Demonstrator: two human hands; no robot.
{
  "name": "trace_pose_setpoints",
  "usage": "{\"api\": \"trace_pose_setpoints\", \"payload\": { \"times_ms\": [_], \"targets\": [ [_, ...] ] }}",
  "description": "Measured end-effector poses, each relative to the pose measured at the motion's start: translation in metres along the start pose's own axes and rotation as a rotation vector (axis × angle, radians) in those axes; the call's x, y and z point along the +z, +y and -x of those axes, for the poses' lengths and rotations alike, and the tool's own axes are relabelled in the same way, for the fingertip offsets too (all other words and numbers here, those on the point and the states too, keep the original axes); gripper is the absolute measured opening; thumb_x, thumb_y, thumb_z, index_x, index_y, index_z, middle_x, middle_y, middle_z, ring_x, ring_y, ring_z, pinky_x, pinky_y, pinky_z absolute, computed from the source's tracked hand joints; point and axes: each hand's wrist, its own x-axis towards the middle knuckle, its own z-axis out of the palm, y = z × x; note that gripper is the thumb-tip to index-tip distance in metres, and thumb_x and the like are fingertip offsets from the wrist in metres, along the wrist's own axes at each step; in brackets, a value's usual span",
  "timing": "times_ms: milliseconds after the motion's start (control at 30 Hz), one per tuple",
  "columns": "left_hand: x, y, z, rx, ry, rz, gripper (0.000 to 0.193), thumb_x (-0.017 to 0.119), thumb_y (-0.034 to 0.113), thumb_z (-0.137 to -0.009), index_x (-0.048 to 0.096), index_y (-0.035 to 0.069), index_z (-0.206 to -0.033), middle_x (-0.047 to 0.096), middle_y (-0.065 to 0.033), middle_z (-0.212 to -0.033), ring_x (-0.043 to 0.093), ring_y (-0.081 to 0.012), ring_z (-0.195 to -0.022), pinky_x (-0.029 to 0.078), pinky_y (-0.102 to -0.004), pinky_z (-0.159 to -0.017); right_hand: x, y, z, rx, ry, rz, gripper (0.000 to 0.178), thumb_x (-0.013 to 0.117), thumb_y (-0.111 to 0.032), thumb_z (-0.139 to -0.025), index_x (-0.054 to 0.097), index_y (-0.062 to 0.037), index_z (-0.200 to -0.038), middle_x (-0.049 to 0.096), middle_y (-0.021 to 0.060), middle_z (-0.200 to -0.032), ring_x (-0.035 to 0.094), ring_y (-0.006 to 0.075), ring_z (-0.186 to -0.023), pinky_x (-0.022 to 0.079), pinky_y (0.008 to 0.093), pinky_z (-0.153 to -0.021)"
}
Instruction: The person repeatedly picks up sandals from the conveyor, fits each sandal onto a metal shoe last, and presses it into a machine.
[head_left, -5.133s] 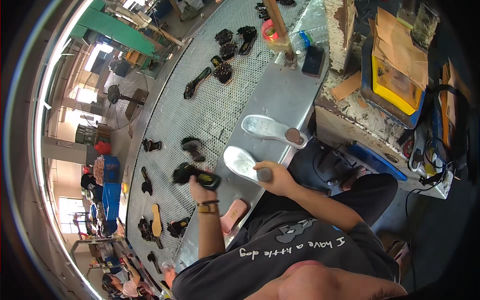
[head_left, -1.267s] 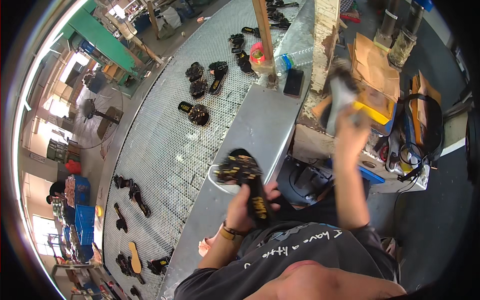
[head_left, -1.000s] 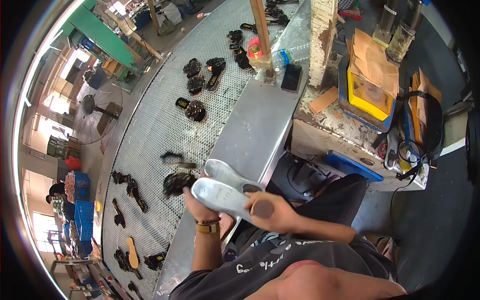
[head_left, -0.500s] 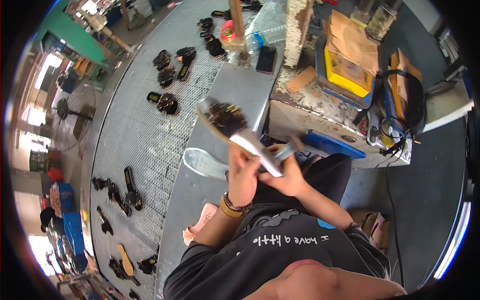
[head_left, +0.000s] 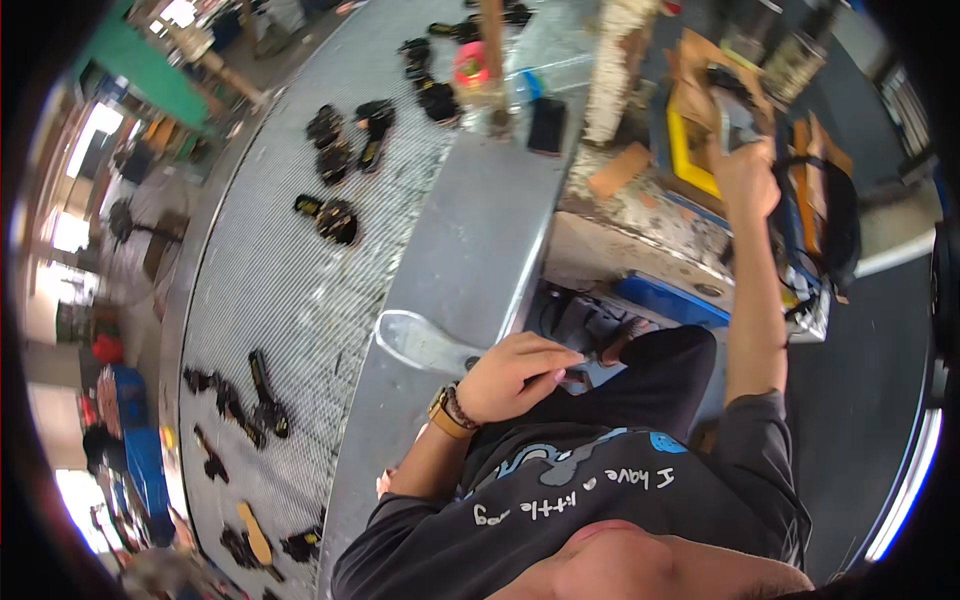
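My right hand (head_left: 750, 180) stretches out to the far right, its fingers closed round the grey end of a shoe (head_left: 735, 118). The shoe's dark front lies over brown cardboard (head_left: 695, 65) on a yellow-framed block (head_left: 682, 150). Near my lap, my left hand (head_left: 515, 375) has its fingertips and thumb drawn together at a grey tool with a brown end (head_left: 603, 370); the hand hides part of it. Beside that hand, a pale, see-through sole-shaped piece (head_left: 415, 338) lies on the grey metal ledge (head_left: 470, 240).
Several black sandals (head_left: 338, 220) are spread over the textured conveyor belt (head_left: 270, 270) on the left, with a tan insole (head_left: 255, 533) among them. A dark phone (head_left: 546, 127) sits by a wooden post (head_left: 492, 60). A black bag (head_left: 832, 215) stands right of my right arm.
My right hand has gone from my lap to the yellow-framed block with the shoe. My left hand has come down and right, off the shoe, to the grey tool.
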Motion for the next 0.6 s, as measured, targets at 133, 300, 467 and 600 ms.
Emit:
{"api": "trace_pose_setpoints", "payload": {
  "times_ms": [133, 300, 467, 600],
  "targets": [
    [-0.051, -0.019, 0.03, -0.151, 0.179, -0.062, 0.028, 0.065, 0.003, -0.096, 0.072, 0.004, -0.123, 0.075, -0.0123, -0.115, 0.071, -0.0287, -0.102, 0.054, -0.0363, -0.091, -0.004, -0.004, -0.019, -0.047, -0.012, 0.045, 0.086, 0.07, -0.066, -0.085, 0.054, 0.0047, -0.132, 0.07, 0.0289, -0.123, 0.07, 0.0461, -0.111, 0.057, 0.053, -0.094],
    [-0.161, -0.132, 0.066, -0.303, 0.863, -0.357, 0.043, 0.064, 0.006, -0.098, 0.059, -0.002, -0.14, 0.065, -0.0171, -0.139, 0.064, -0.0245, -0.12, 0.05, -0.0374, -0.105, -0.004, -0.009, -0.027, -0.097, -0.03, 0.217, 0.103, 0.059, -0.079, -0.088, 0.048, 0.0087, -0.141, 0.064, 0.0326, -0.13, 0.062, 0.0499, -0.123, 0.052, 0.0539, -0.102],
    [-0.265, -0.254, 0.117, -0.969, 0.826, -1.014, 0.084, 0.056, 0.042, -0.104, 0.014, 0.005, -0.168, 0.039, -0.0275, -0.162, 0.038, -0.043, -0.148, 0.025, -0.0576, -0.121, 0.03, 0.008, -0.023, -0.299, 0.43, 0.058, 0.089, 0.055, -0.066, -0.101, 0.047, 0.0117, -0.144, 0.053, 0.0332, -0.143, 0.05, 0.0503, -0.134, 0.045, 0.0543, -0.109],
    [-0.27, -0.245, 0.097, -1.036, 0.574, -0.732, 0.08, 0.052, 0.043, -0.107, 0.015, 0.009, -0.168, 0.057, -0.0295, -0.147, 0.06, -0.0428, -0.128, 0.048, -0.0535, -0.107, 0.03, 0.031, -0.039, -0.445, 0.536, 0.011, 0.086, 0.054, -0.065, -0.101, 0.05, 0.0097, -0.143, 0.053, 0.0305, -0.145, 0.051, 0.0451, -0.135, 0.044, 0.0508, -0.112]
  ]
}}
